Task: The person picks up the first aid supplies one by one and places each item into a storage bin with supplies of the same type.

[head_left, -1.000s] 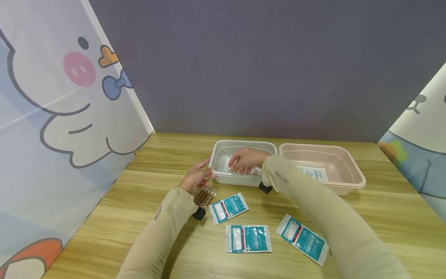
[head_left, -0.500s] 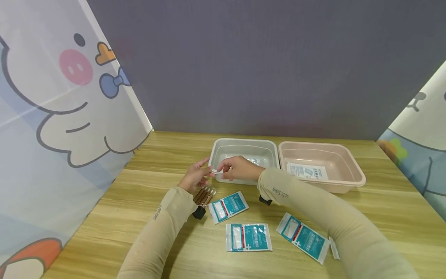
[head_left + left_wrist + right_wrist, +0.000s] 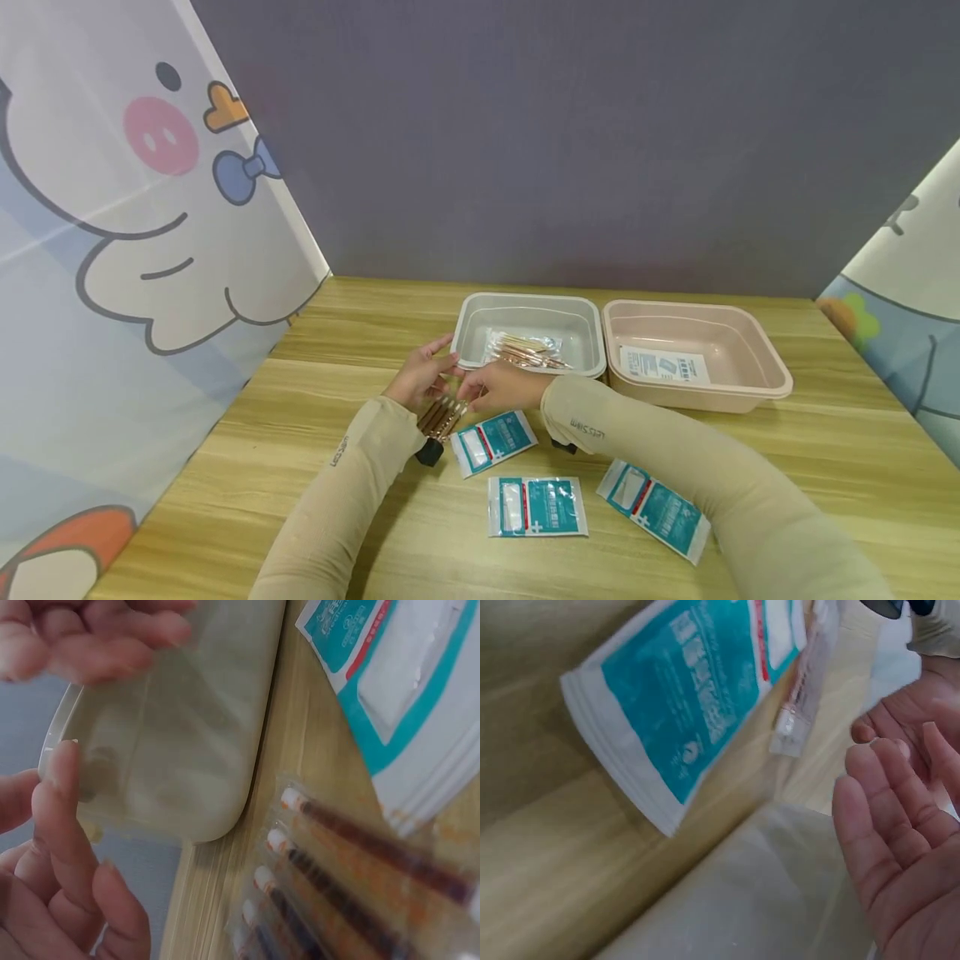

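My left hand (image 3: 424, 377) is at the near left corner of the grey plastic box (image 3: 528, 302), fingertips right at its rim. My right hand (image 3: 504, 387) hangs in front of this box, fingers loosely bent and nothing in them, fingertips near the left hand. Just below both lies a clear pack of brown cotton swabs (image 3: 441, 415), white tips toward the box; the left wrist view shows the swabs (image 3: 352, 889) side by side in clear film. More packs of swabs (image 3: 528, 352) lie inside the grey box.
A pink plastic box (image 3: 708, 312) stands right of the grey one, with a white printed packet (image 3: 663, 365) in it. Teal-and-white packets (image 3: 493, 442), (image 3: 537, 507), (image 3: 655, 510) lie on the wooden table (image 3: 255, 467). A dark panel (image 3: 570, 142) rises behind.
My right hand has come out of the grey box and moved left and toward me, uncovering the swab packs inside. The left hand has stayed at the box's corner.
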Demonstrator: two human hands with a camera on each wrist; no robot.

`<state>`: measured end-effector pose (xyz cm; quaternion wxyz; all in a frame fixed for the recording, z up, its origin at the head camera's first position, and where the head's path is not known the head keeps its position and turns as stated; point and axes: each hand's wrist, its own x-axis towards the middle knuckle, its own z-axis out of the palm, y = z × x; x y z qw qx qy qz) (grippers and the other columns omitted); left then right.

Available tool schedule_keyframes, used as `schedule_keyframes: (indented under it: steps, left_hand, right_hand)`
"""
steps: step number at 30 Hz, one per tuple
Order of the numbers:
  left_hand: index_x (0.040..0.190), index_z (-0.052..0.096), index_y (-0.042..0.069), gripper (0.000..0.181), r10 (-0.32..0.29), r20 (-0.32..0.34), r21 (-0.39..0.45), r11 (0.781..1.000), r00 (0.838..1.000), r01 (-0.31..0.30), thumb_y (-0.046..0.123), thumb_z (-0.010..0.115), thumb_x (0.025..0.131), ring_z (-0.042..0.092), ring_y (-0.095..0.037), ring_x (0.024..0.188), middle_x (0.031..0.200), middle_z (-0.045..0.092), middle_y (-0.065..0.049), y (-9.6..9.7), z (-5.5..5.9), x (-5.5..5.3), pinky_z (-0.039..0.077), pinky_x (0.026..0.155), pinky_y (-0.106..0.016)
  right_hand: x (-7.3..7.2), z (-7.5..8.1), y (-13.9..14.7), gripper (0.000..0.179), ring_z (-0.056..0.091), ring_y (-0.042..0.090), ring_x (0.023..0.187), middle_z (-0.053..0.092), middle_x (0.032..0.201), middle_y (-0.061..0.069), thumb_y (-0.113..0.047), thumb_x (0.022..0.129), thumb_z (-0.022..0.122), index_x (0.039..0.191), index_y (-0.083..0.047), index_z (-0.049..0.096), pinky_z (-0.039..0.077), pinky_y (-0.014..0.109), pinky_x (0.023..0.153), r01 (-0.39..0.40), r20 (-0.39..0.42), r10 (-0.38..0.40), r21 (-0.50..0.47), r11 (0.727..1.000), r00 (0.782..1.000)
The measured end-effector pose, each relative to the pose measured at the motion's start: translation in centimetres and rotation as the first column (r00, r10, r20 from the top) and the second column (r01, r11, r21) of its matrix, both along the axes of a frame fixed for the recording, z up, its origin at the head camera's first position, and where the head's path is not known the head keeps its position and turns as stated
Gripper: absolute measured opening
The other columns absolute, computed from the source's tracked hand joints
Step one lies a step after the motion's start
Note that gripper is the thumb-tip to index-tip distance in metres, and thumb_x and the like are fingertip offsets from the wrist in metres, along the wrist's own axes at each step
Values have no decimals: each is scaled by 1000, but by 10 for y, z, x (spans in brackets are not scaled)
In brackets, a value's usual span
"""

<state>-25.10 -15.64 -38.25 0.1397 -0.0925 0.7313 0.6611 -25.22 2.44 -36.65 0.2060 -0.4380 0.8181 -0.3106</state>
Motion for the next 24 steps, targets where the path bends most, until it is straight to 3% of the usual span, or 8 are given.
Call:
schedule_keyframes:
  steps: [6, 12, 24]
  left_hand:
    - [148, 38, 16, 50, -21, -14, -2, 1000, 1000, 21, 13, 51, 100, 46, -5, 39, 66, 66, 4, -1, 3, 1, 36, 42, -19]
    - [147, 39, 16, 49, -11, -12, 9, 1000, 1000, 11, 12, 52, 100, 46, -6, 39, 69, 68, 0, 0, 3, 1, 36, 42, -19]
    - [149, 34, 14, 53, -25, -9, 9, 1000, 1000, 25, 13, 52, 100, 46, -6, 39, 67, 66, 3, -1, 1, 2, 37, 44, -19]
  right_hand:
    - [-1, -9, -8, 25, 59, 10, 84, 67, 96, 7, -4, 87, 64, 111, 3, 66, 49, 22, 76, -42, 2, 42, 24, 999, 999]
    - [2, -16, -17, 25, 61, 11, 84, 67, 94, 2, -8, 88, 65, 112, -2, 67, 49, 24, 76, -37, -19, 39, 75, 996, 999]
    - [5, -30, -29, 19, 62, 8, 90, 70, 100, 0, -11, 88, 65, 106, -7, 71, 48, 22, 83, -92, -158, 113, 134, 987, 981]
